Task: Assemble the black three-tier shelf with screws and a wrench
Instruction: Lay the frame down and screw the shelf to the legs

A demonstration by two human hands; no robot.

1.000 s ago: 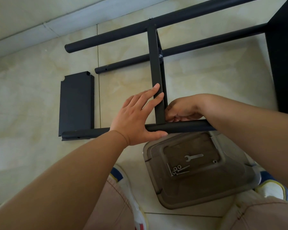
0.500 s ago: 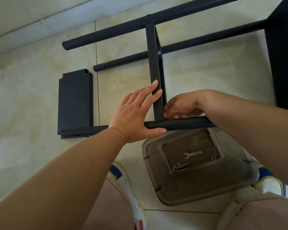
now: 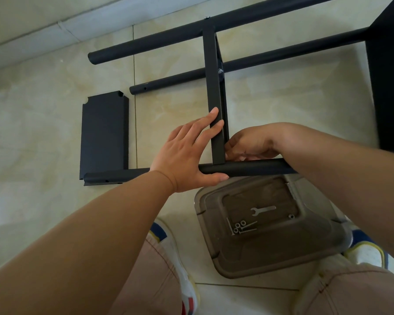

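At the bottom of the frame, between the person's knees and shoes, a tray (image 3: 328,242) holds the wrench (image 3: 263,209) and loose screws (image 3: 242,227) with washers, none of them in use.

Just above it, in the centre, the left hand (image 3: 187,155) lies spread: its straight fingers press on the upright edge of a shelf panel (image 3: 214,87) while the thumb hooks under the near pole (image 3: 248,169). The right hand (image 3: 248,144) curls in behind that joint; its fingertips are hidden by the panel, so whether it pinches a screw cannot be told.

Farther up, the panel meets two far poles (image 3: 168,39), with a bolt head (image 3: 219,70) showing at the lower one. A second panel, cut off at the right edge, looks already attached. A third panel (image 3: 104,133) lies loose on the floor (image 3: 43,133) at the left.

Judging from this, the shelf is roughly midway: the near joint is being started, and the last tier, remaining screws and wrench tightening are left.
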